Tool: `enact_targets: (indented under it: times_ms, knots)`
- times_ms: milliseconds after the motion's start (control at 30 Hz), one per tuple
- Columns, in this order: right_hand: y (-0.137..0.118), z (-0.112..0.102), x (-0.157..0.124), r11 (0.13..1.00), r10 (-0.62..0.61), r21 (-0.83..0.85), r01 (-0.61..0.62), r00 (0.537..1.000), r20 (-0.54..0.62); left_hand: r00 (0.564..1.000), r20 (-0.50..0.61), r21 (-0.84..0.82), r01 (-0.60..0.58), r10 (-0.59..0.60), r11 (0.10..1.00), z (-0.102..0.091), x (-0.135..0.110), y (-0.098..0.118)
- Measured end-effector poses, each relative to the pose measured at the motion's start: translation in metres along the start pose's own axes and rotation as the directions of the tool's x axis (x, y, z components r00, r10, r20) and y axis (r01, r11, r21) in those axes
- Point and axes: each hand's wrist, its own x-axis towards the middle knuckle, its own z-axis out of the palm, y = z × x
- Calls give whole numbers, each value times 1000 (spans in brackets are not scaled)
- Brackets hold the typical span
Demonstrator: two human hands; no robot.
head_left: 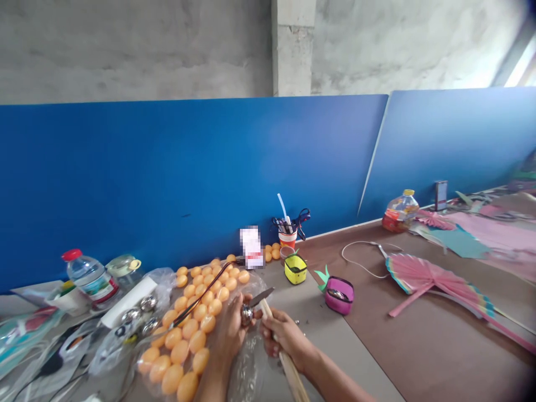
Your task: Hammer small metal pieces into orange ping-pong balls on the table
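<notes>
My left hand [233, 330] is closed around a shiny silver ball [247, 316], with the fingers curled behind it. Beside the ball a dark pointed blade [263, 296] sticks out to the upper right; its handle is hidden, and I cannot tell which hand carries it. My right hand [287, 335] grips a pale wooden stick [291, 375], which slants from between the hands down to the bottom edge. Both hands are close together above clear plastic film [249, 363]. Just left of them lie many orange balls [196, 329] under clear plastic.
Ahead stand a yellow pouch [295, 270], a purple pouch [339, 294] and a cup of pens [287, 238]. Bottles, plastic bags and several silver balls [148, 303] crowd the left. A pink fan [435, 276] lies right. A blue partition [188, 184] closes the back.
</notes>
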Motion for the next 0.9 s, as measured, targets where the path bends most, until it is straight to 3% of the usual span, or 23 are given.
enact_targets:
  times_ms: [100, 300, 600, 800, 900]
  knots:
    - [-2, 0, 0, 997, -55, 48, 58, 997, -60, 998, 61, -10, -27, 28, 1000, 1, -1, 0]
    - [4, 1, 0, 998, 58, -31, -58, 998, 9, 998, -45, -50, 30, -32, 998, 2, 0, 2]
    - [-14, -1, -5, 994, -23, 105, 25, 1000, -16, 993, 100, -403, 96, -60, 910, 6, -2, 14]
    - [-9, 4, -5, 989, -126, 68, 131, 989, -75, 993, 99, -309, 93, -66, 946, 3, -1, 6]
    - [-2, 3, -3, 992, -124, -13, 123, 989, -82, 989, 136, -235, 86, -55, 968, 2, 0, 3]
